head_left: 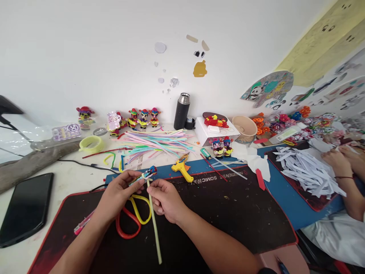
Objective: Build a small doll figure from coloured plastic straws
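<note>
My left hand (122,190) is closed around a small blue, red and white craft piece (149,172), whose upper end shows past the fingertips. Between thumb and fingers, my right hand (164,199) pinches a pale yellow-green fuzzy strip (155,232). The strip's top meets or nearly meets the craft piece, and its long end hangs down toward me. Beneath my hands, on the black mat (216,228), lie scissors with one red and one yellow handle (129,228); their blades are hidden. A pink-handled tool (82,223) lies partly under my left forearm.
A yellow glue gun (182,168) lies ahead, before a pile of pastel strips (159,140). Finished figures (144,118), a black flask (181,111) and a white box (218,133) stand near the wall. A phone (27,209) lies left. At right, a co-worker's hands (338,161) are beside white paper strips (308,171).
</note>
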{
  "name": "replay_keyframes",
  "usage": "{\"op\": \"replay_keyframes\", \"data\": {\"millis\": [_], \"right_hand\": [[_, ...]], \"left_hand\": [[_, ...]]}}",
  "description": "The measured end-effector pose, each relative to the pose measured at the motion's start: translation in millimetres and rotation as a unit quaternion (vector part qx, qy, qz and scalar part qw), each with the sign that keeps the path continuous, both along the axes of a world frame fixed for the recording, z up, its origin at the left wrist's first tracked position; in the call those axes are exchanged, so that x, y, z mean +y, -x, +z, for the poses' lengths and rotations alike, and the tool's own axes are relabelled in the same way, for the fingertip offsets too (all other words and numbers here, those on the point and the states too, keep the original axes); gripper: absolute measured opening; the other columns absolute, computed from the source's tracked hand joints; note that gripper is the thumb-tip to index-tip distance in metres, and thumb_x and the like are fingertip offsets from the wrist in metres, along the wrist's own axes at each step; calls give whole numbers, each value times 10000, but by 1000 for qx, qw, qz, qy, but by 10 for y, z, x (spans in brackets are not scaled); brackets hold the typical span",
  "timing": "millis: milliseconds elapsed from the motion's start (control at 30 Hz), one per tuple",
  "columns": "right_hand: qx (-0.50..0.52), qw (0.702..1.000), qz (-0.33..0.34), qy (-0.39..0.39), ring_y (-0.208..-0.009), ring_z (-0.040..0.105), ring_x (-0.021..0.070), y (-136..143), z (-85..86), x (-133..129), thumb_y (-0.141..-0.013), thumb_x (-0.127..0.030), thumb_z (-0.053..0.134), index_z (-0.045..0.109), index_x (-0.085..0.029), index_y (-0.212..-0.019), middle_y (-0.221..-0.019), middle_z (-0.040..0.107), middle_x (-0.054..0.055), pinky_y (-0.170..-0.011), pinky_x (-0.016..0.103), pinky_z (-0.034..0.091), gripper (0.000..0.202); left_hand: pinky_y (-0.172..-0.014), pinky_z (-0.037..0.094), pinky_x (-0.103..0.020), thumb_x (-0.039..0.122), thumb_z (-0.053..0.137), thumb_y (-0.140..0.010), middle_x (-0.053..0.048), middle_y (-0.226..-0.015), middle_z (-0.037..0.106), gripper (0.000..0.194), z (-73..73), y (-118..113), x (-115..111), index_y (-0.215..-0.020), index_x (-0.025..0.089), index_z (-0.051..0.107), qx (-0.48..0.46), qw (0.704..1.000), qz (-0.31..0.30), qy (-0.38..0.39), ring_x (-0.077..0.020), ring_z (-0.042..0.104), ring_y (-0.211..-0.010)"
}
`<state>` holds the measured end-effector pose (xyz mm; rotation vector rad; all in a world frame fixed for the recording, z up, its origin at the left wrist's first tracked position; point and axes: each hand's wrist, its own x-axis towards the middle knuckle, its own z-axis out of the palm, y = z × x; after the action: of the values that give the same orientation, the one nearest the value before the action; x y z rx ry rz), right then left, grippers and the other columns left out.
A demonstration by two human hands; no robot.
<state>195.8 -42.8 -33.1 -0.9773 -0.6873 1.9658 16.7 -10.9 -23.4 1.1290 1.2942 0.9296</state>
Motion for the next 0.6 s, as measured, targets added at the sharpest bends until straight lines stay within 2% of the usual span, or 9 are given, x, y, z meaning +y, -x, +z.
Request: {"op": "replay_keyframes", "data": {"millis": [133,233,400,600], "right_hand": [[-17,1000,-1,-20,-313,280,39,4,-14,20,-769,-526,858,554,-218,-871,-460,461,-144,-357,201,159,444],[-48,998,-16,-40,-333,264,40,1,-36,40,-784,-517,840,550,-219,-863,-469,452,-145,-367,207,185,424],[-138,985,-50,-94,-399,311,60,-14,-62,47,-825,-485,792,565,-217,-847,-529,429,-128,-420,224,239,352],[-258,942,-65,-204,-556,432,112,-22,-34,25,-872,-381,732,607,-202,-962,-600,470,-96,-556,245,344,237]], "left_hand": [[-638,558,-276,490,942,-686,-20,-762,728,434,49,12,-2,-936,198,742,-116,991,13,69,-172,671,-662],[-587,528,-241,461,965,-664,-12,-726,708,416,82,17,-2,-897,188,755,-161,981,1,108,-149,651,-633],[-632,554,-259,466,969,-655,-14,-753,730,444,79,6,-11,-918,187,746,-137,985,30,100,-157,678,-656],[-680,564,-278,486,935,-709,-7,-775,734,446,54,7,-27,-968,194,720,-114,990,24,82,-165,681,-682]]}}
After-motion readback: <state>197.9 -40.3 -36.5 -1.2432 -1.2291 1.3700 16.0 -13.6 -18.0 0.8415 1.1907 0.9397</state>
